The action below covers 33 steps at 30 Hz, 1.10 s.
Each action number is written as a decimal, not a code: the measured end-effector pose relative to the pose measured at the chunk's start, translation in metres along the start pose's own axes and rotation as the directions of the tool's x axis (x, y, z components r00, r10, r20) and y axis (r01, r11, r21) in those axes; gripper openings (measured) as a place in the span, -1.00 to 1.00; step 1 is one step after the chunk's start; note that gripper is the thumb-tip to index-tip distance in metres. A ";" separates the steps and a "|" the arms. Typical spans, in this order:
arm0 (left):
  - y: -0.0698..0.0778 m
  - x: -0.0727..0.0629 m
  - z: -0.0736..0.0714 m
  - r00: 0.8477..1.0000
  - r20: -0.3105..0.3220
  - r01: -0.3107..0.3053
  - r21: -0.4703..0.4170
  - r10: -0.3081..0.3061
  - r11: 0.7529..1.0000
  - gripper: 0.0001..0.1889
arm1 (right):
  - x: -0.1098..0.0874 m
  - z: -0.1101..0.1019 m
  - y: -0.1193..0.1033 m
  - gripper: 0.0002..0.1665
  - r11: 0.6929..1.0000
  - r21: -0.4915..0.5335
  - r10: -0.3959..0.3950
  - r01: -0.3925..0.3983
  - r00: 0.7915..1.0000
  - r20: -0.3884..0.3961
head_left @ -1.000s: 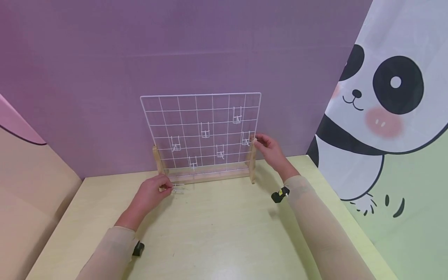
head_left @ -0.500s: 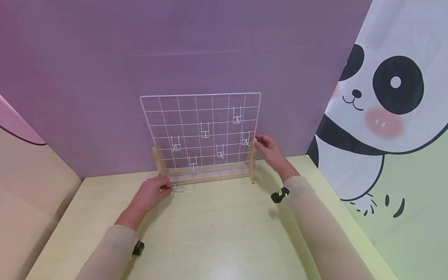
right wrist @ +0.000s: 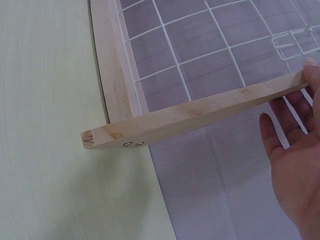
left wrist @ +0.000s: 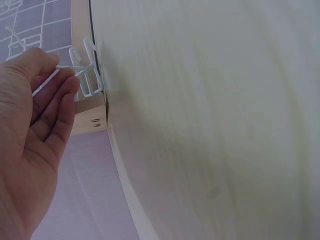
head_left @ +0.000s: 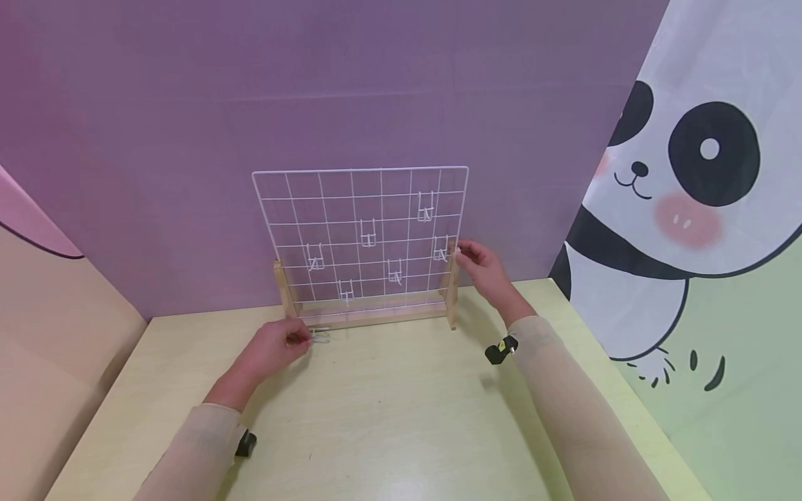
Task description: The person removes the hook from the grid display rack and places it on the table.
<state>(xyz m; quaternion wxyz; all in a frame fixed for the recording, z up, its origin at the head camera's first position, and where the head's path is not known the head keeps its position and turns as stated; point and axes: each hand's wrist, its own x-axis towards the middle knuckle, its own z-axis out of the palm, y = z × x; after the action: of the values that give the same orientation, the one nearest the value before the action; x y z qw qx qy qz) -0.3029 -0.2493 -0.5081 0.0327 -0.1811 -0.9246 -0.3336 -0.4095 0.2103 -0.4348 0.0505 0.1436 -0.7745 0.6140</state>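
Note:
A white wire grid panel [head_left: 360, 169] stands upright in a light wooden stand [head_left: 370, 319]. Several white wire hooks hang on the grid, one of them a middle hook [head_left: 368, 240]. At the stand's lower left corner, my left hand [head_left: 271, 353] pinches a loose white wire hook [left wrist: 89, 75] between thumb and fingertips, its bent ends pointing away from the palm. My right hand [head_left: 486, 273] holds the top of the right wooden post [right wrist: 200, 111], thumb on the near edge and fingers behind it.
The stand rests near the back of a pale wooden table [head_left: 370, 417]. A purple backdrop [head_left: 351, 83] rises right behind it. To the right is a wall with a panda picture [head_left: 695, 181].
My left hand has shifted very slightly, and the pinched hook has turned a little in the fingertips. The right hand and the grid keep their places.

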 end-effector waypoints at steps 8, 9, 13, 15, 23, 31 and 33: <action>0.000 0.001 0.001 0.999 0.046 0.020 -0.007 -0.020 1.000 -0.86 | 0.002 0.000 0.003 -0.57 0.999 0.025 -0.028 0.028 1.000 -0.006; 0.000 0.001 0.002 0.998 0.051 0.021 -0.010 -0.021 1.000 -0.85 | 0.002 0.001 0.003 -0.58 0.999 0.026 -0.034 0.034 0.999 -0.010; -0.002 0.002 0.003 0.997 0.076 0.021 -0.011 -0.020 1.000 -0.85 | 0.002 0.001 0.003 -0.58 0.999 0.023 -0.049 0.049 0.999 -0.021; -0.003 0.001 0.004 0.996 0.083 0.025 -0.006 -0.025 1.000 -0.85 | 0.001 0.001 0.003 -0.59 0.999 0.022 -0.049 0.049 0.999 -0.024; -0.003 0.000 0.005 0.993 0.114 0.032 0.021 -0.034 0.999 -0.83 | 0.002 0.002 0.006 -0.56 0.999 0.025 -0.036 0.037 0.999 -0.020; -0.003 0.000 0.002 0.991 0.122 0.046 0.031 -0.050 0.998 -0.82 | 0.002 0.002 0.005 -0.57 0.999 0.026 -0.046 0.047 0.999 -0.014; -0.004 0.000 0.001 0.992 0.119 0.043 0.038 -0.047 0.998 -0.82 | 0.002 0.002 0.004 -0.57 0.999 0.025 -0.045 0.045 0.999 -0.010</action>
<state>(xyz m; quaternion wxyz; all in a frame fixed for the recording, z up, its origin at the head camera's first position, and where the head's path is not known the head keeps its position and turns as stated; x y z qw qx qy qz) -0.3040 -0.2515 -0.5114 -0.0272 -0.1792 -0.9344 -0.3066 -0.4121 0.2094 -0.4387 0.0662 0.1587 -0.7630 0.6231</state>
